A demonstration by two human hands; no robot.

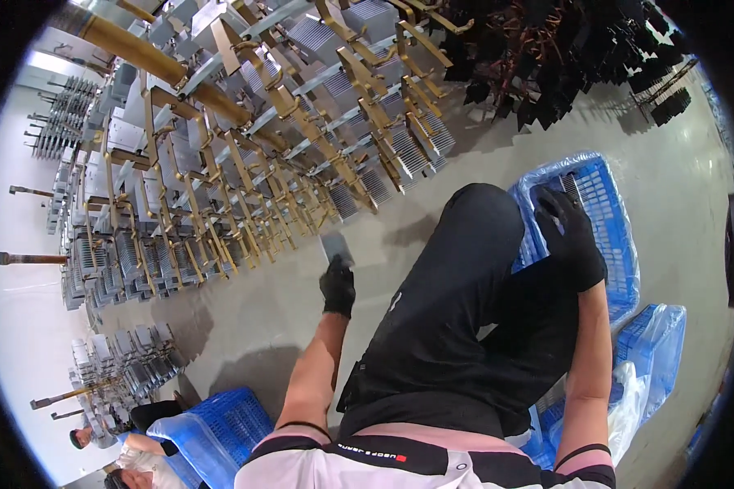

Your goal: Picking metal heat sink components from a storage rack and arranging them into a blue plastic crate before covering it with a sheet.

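My left hand (338, 287), in a black glove, is closed on a grey metal heat sink (335, 247). The piece is slightly blurred, with a flat face showing, and is held clear of the hanging rack (285, 130). Rows of brass-coloured hooks on that rack carry many silver finned heat sinks (405, 149). Over a blue plastic basket (620, 236) with a clear liner, my gloved right hand (569, 240) has its fingers bent and apart. Just beyond its fingertips, a finned heat sink (571, 186) lies in the basket. Nothing shows between these fingers.
More blue baskets (654, 346) with plastic film stand at the right, and another blue basket (232, 420) at lower left. Black parts (538, 57) hang at the top right. Two people (143, 460) are at the lower left, near a smaller rack (122, 363). My bent knee (485, 216) lies between my hands.
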